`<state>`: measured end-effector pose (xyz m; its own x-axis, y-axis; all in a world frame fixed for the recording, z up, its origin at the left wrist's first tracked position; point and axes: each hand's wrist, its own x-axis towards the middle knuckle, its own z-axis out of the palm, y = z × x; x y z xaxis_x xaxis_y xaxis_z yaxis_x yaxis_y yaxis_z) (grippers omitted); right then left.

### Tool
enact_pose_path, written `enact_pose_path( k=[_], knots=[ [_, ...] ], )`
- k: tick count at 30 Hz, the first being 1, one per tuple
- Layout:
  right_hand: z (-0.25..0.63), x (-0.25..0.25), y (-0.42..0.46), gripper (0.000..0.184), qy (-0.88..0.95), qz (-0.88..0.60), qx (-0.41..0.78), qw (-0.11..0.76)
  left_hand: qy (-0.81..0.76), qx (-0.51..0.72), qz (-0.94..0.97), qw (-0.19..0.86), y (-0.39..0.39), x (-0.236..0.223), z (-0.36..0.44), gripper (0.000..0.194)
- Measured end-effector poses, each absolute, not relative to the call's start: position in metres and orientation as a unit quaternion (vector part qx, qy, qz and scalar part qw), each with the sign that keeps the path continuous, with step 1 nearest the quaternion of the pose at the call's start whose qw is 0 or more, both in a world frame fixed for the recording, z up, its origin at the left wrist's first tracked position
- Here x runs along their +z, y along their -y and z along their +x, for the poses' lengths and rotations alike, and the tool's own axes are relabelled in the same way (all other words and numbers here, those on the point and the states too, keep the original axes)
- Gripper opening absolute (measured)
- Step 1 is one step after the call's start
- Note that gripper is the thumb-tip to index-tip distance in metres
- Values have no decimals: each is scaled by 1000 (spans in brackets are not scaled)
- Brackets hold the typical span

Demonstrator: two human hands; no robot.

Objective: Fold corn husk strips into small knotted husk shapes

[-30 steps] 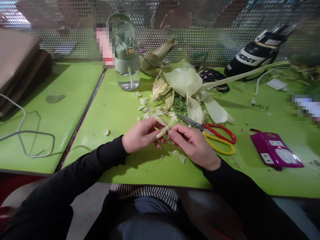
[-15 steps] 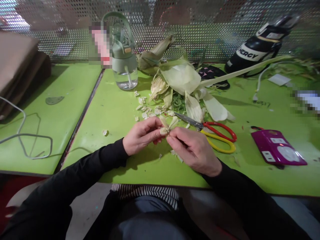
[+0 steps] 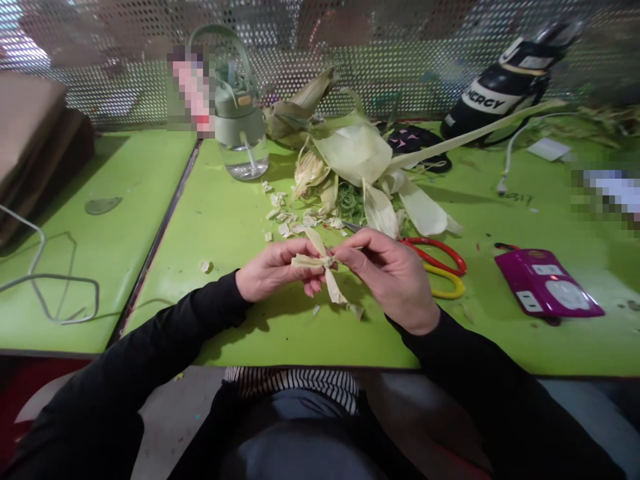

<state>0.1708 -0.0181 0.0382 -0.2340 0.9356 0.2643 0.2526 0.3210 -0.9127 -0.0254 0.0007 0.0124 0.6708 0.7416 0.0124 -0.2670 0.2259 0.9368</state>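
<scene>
Between my hands is a small corn husk flower (image 3: pixel 328 264), pale yellow, with several narrow petals spread out from a knotted middle. My left hand (image 3: pixel 275 268) pinches it from the left, one petal lying over the thumb. With thumb and forefinger, my right hand (image 3: pixel 393 277) grips its right side near the middle. Scissors (image 3: pixel 443 267) with one red and one yellow handle lie just beyond my right hand, which hides part of them. Cut husk scraps (image 3: pixel 290 219) are strewn past my left hand. Larger corn husks (image 3: pixel 355 150) are heaped behind, beside curled green strands (image 3: pixel 350 202).
A clear bottle with a green lid (image 3: pixel 243 137) stands behind the scraps. At the back right a black bottle (image 3: pixel 490 93) leans against the perforated screen (image 3: pixel 380 53). A purple power socket (image 3: pixel 550 283) and white cable (image 3: pixel 509 157) lie right; brown cardboard (image 3: pixel 35 140) and grey wire (image 3: pixel 65 283) lie left.
The husk flower has turned, and its petals now show spread to the left and downward. My right hand has shifted slightly up, covering more of the scissors. The view has moved a little.
</scene>
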Motion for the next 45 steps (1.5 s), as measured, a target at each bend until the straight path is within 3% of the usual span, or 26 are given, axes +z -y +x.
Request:
enact_pose_path(
  k=[14, 21, 25, 31, 45],
  knots=[
    [173, 42, 19, 32, 712, -400, 372, 441, -205, 322, 520, 764, 11, 22, -26, 34],
    [177, 41, 12, 35, 720, -403, 409, 390, -215, 287, 543, 759, 6, 15, -24, 40],
    [177, 40, 12, 27, 724, -391, 407, 397, -200, 262, 559, 761, 7, 12, -22, 40],
    [175, 40, 13, 28, 692, -397, 451, 400, -181, 272, 572, 753, 7, 12, -23, 33],
    [175, 39, 12, 23, 701, -413, 416, 406, -207, 307, 616, 696, 10, 10, -19, 31]
  ],
)
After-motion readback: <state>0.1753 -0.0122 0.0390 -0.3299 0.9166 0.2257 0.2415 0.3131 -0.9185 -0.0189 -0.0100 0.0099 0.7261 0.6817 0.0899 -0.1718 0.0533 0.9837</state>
